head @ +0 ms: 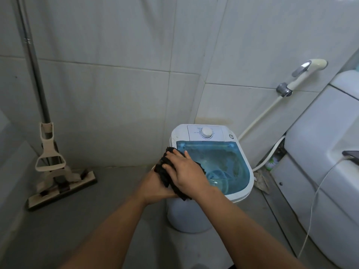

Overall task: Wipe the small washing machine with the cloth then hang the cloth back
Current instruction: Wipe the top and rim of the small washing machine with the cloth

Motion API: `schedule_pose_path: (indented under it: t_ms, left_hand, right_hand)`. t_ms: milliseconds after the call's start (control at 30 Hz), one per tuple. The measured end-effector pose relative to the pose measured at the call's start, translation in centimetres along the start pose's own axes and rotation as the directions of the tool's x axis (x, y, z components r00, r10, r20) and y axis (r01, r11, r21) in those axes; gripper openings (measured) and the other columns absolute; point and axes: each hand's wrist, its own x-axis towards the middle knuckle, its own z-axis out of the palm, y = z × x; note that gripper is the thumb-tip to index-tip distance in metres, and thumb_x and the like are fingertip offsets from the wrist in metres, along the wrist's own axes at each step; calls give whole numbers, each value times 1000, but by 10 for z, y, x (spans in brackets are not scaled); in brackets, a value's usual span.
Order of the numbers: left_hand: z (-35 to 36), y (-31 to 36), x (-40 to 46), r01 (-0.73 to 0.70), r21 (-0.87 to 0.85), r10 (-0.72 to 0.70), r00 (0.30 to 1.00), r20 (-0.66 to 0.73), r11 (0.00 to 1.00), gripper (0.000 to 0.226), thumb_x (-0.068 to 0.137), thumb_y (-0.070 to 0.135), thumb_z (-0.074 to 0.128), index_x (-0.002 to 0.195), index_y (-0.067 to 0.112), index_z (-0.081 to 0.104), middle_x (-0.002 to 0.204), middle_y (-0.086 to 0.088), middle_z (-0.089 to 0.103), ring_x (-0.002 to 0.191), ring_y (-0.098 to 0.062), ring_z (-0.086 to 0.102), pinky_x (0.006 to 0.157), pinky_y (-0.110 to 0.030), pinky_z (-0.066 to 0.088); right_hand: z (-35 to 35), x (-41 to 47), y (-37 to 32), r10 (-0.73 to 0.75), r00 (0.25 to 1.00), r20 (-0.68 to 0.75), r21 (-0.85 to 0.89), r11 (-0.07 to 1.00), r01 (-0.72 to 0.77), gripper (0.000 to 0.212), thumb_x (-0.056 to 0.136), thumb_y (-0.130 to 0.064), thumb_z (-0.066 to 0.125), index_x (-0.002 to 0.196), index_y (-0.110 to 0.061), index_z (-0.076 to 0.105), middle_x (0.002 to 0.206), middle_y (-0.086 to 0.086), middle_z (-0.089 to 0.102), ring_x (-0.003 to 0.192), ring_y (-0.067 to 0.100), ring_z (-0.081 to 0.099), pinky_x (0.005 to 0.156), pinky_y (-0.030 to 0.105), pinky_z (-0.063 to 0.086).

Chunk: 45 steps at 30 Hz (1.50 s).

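Observation:
The small white washing machine (240, 193) stands on the floor against the tiled wall, with a blue see-through lid (223, 162) and a white dial (206, 132) on its back panel. A black cloth (165, 171) sits bunched between both hands at the machine's left edge. My right hand (186, 171) lies flat on top of the cloth, fingers spread toward the lid's back left corner. My left hand (155, 187) grips the cloth from below and to the left. Part of the cloth is hidden under my right hand.
A squeeze mop (58, 177) leans against the left wall, its head on the grey floor. A bidet sprayer (303, 74) hangs on the wall at right with its hose running down. A white toilet (320, 162) stands at right, with a phone (352, 155) and cable on it.

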Motion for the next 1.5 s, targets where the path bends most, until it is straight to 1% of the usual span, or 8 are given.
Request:
schedule_pose_path:
  t_ms: [133,300,433,700,967,1233,1367,1500]
  left_hand:
    - [1,0,2,25,13,-25,1000,-2,1000,98,46,81,90,129,45,52,129,14,67,119,-3,64,97,-33,58]
    - [-1,3,3,-50,65,50,999,12,997,119,53,77,92,151,55,29,154,29,45,143,0,45,115,-30,45]
    - [-3,4,3,-21,84,19,1000,24,996,139,51,81,89,162,50,12,163,39,17,154,3,25,123,-28,32]
    - [-5,5,3,47,130,-53,998,43,990,153,45,91,82,168,37,9,170,28,12,159,-2,13,130,-39,26]
    - [-5,6,6,-21,141,19,1000,19,990,146,49,83,88,167,38,15,167,28,20,156,0,20,127,-32,29]
    - [-8,12,5,-9,112,4,999,38,994,122,49,84,88,152,47,34,152,22,47,139,-3,48,112,-33,49]
    - [-8,11,5,-25,105,20,999,48,994,134,49,81,91,158,50,19,161,25,35,150,0,34,121,-28,38]
    - [-7,6,6,29,130,-37,998,57,991,152,47,82,90,168,33,12,172,20,15,162,-11,13,131,-40,23]
  right_hand:
    - [-4,38,7,53,998,40,-37,998,-52,38,104,-36,46,132,-13,57,142,8,58,140,27,42,121,42,21]
    - [-17,84,16,98,992,81,-116,989,-88,34,104,-35,45,123,-11,60,130,11,58,113,35,52,96,40,36]
    - [-25,113,25,136,989,62,-151,981,-125,35,105,-34,45,125,-9,59,133,13,57,117,35,51,97,39,36]
    - [-29,134,41,227,974,21,-142,965,-222,36,104,-37,46,115,-7,61,115,18,66,106,39,59,75,34,35]
    - [-22,106,30,164,986,-11,-69,984,-165,33,102,-36,49,119,-12,61,123,11,61,111,37,57,87,42,45]
    - [-11,67,15,120,993,-18,-83,989,-121,29,101,-36,48,117,-14,59,121,11,62,107,37,56,85,45,47]
    - [-17,70,19,179,981,-73,-113,976,-187,32,104,-32,46,122,-7,56,128,15,58,116,36,52,94,44,42]
    - [-31,87,36,326,924,-200,-41,940,-340,34,106,-30,45,123,-3,55,127,17,59,116,36,56,87,40,44]
